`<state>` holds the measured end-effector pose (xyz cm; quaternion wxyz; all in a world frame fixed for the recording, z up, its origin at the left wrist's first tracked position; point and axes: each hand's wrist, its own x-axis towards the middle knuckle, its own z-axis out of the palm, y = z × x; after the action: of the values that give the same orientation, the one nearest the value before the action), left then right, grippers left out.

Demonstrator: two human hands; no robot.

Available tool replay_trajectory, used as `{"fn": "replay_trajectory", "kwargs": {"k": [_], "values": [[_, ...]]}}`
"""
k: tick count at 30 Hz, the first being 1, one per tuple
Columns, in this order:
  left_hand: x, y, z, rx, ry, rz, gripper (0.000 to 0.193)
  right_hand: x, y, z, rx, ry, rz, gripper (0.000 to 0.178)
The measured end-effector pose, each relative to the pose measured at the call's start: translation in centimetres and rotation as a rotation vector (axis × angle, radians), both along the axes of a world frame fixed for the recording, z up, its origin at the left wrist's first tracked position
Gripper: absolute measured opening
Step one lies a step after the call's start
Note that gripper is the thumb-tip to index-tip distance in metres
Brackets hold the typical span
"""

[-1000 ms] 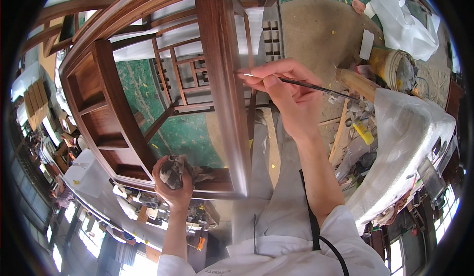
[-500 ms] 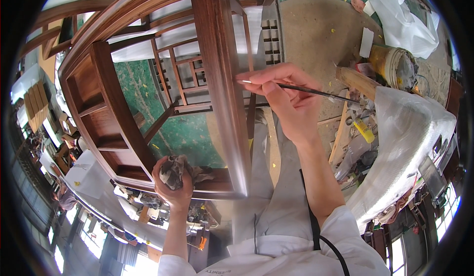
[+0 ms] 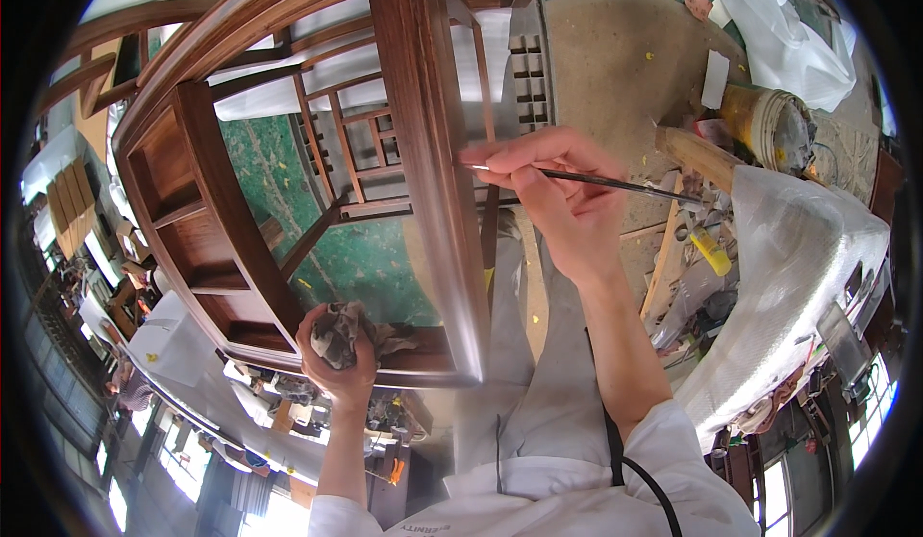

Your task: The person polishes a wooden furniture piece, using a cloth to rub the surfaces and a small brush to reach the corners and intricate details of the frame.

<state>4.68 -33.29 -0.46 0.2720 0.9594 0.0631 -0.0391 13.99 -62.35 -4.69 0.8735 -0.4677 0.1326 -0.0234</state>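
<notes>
Left hand closed round 1 rag; right hand pinching 1 slim tool; rightward, 1 bucket, 1 yellow container.

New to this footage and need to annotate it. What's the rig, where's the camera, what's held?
There's no robot: these are a person's two bare hands. The view looks down from the left of two fisheye cameras worn on the head, so straight edges bend near the rim.

The left hand grips a crumpled rag. The right hand pinches a thin dark rod, possibly a fine brush, close to a dark wooden furniture frame; contact is unclear.

The frame has open compartments on its left. Green floor shows through it. At right are a yellowish bucket and a yellow bottle.
</notes>
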Motion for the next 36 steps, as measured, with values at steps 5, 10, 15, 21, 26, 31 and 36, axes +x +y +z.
{"fn": "replay_trajectory", "kwargs": {"k": [5, 10, 15, 21, 26, 31, 36], "values": [[-0.1, 0.0, 0.0, 0.002, 0.004, 0.006, 0.047, -0.1, 0.2, -0.1, 0.037, 0.004, -0.015, 0.014], [-0.1, 0.0, 0.0, -0.016, 0.008, 0.014, 0.047, -0.5, -0.1, -0.2, -0.012, 0.001, 0.025, 0.014], [-0.1, 0.0, 0.0, -0.022, 0.009, 0.023, 0.047, -0.4, 0.1, -0.1, 0.02, -0.008, 0.008, 0.013], [-0.1, 0.1, -0.1, 0.0, 0.004, 0.0, 0.046, -1.0, 0.0, -0.1, -0.036, -0.001, 0.03, 0.015], [-0.1, 0.1, 0.0, 0.013, 0.006, 0.005, 0.047, -0.9, 0.3, 0.0, 0.022, 0.021, 0.002, 0.016], [-0.1, 0.1, -0.1, 0.006, 0.002, 0.01, 0.048, -1.4, 0.2, 0.0, -0.046, -0.003, 0.024, 0.017], [-0.1, 0.1, 0.0, 0.0, 0.012, 0.019, 0.049, -1.2, 0.2, 0.1, 0.0, 0.008, 0.014, 0.019]]}}
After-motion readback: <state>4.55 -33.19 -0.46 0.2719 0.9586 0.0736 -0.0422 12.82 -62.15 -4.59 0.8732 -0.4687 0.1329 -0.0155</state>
